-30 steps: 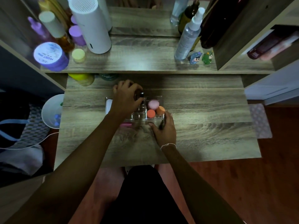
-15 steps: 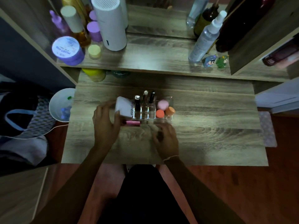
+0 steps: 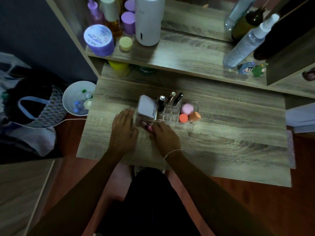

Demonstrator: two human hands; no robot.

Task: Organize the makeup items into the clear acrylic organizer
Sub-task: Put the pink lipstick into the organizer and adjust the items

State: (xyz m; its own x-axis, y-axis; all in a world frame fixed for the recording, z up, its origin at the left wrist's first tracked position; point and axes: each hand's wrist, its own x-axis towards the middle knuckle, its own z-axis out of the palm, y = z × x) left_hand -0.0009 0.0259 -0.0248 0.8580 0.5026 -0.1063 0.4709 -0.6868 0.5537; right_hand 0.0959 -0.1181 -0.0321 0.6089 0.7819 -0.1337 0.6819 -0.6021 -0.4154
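The clear acrylic organizer (image 3: 196,106) stands mid-desk. A white tube (image 3: 147,107) fills its left end, with three slim upright items (image 3: 172,100) in the middle slots. At the right end sit a pink sponge (image 3: 187,109), a red sponge (image 3: 183,118) and an orange sponge (image 3: 195,117). A pink lip tube (image 3: 147,125) lies along the organizer's front edge. My right hand (image 3: 164,136) has its fingertips at that pink tube; whether it grips it is unclear. My left hand (image 3: 123,129) rests flat on the desk beside the organizer's left end, fingers apart.
A raised shelf (image 3: 184,55) behind holds a purple jar (image 3: 99,40), a white cylinder (image 3: 148,19), spray bottles (image 3: 247,43) and two small figurines (image 3: 252,68). A white bowl (image 3: 77,97) sits left of the desk. The desk (image 3: 230,142) extends to the right.
My left hand has come off the organizer's top and dropped to its left side. My right hand has slid left to the pink tube. The camera view has shifted.
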